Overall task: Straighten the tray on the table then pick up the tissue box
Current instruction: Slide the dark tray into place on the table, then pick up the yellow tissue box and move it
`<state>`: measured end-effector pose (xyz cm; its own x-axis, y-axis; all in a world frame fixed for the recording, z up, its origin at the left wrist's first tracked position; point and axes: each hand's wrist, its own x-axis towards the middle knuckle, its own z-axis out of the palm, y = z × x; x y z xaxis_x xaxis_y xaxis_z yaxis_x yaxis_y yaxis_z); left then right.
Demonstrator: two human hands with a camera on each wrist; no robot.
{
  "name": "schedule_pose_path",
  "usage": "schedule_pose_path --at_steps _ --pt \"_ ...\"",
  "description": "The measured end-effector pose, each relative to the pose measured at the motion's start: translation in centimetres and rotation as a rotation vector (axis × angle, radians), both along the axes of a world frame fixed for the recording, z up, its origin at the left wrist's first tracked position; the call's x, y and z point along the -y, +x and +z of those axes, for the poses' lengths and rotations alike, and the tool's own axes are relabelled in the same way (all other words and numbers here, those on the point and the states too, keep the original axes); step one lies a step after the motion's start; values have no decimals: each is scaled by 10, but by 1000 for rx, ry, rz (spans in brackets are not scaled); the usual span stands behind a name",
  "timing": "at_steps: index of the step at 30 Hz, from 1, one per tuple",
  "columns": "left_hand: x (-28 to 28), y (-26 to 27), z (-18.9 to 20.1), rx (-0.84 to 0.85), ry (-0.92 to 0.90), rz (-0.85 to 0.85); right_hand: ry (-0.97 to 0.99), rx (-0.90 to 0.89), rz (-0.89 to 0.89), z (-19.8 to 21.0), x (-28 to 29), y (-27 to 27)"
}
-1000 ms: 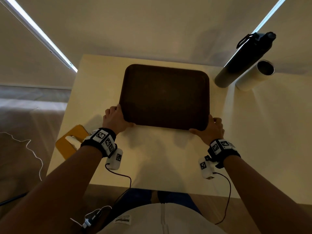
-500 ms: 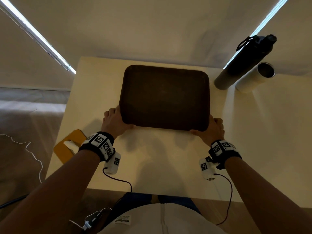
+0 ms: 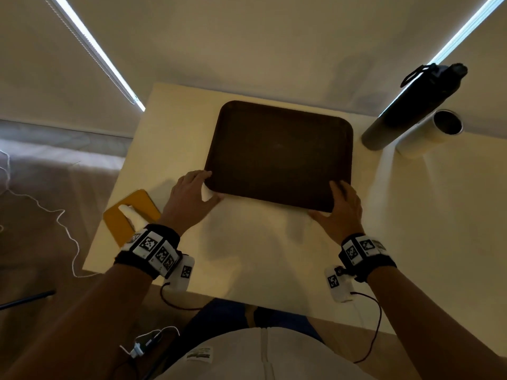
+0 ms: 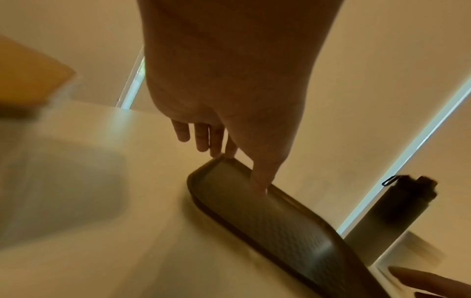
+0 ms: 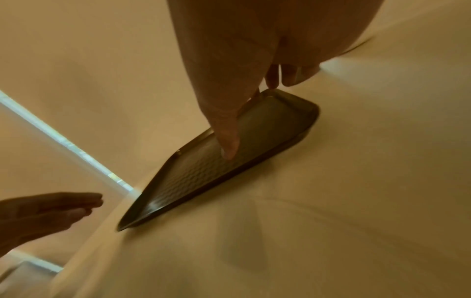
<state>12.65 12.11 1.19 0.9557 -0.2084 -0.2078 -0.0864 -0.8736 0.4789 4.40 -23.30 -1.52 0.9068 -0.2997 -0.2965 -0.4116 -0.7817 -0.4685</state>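
The dark brown tray (image 3: 279, 154) lies flat on the pale table (image 3: 260, 256). My left hand (image 3: 201, 185) hovers at the tray's near left corner with straight fingers (image 4: 203, 139), and its thumb tip reaches the rim. My right hand (image 3: 341, 190) rests over the near right corner, thumb (image 5: 229, 153) laid on the tray's textured floor and straight fingers past its side edge. Neither hand holds anything. The yellow tissue box (image 3: 129, 215), with a white tissue sticking out, sits at the table's left edge beside my left wrist. It shows as a blur (image 4: 25, 80) in the left wrist view.
A tall black bottle (image 3: 417, 105) and a white cylinder (image 3: 428, 133) stand right of the tray, near the wall. The table's left edge runs just past the tissue box. A white cord (image 3: 55, 215) trails on the floor below it.
Both hands gripped the tray's near corners before. Now the left hand has let go and straightened its fingers, and the right has relaxed. The tray has barely shifted.
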Motion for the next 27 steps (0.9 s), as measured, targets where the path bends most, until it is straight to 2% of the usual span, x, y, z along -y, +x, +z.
schedule_pose_path --at_steps 3,7,13,18,20,22,27 --pt "-30 -27 15 70 -71 5 48 77 187 8 -30 -3" --pt "-87 -58 30 215 -148 -14 172 74 454 20 -88 -1" --pt "-184 -70 31 189 -186 65 439 15 654 27 -197 11" --pt "-251 -44 11 24 -287 121 462 -71 650 16 -278 24" --pt "-273 -29 -1 -111 -328 40 453 -119 597 10 -302 28" --pt "-288 -14 -11 -189 -287 -96 469 -146 521 6 -321 32" --pt "-299 7 -27 -276 -282 -329 458 -140 408 -4 -352 28"
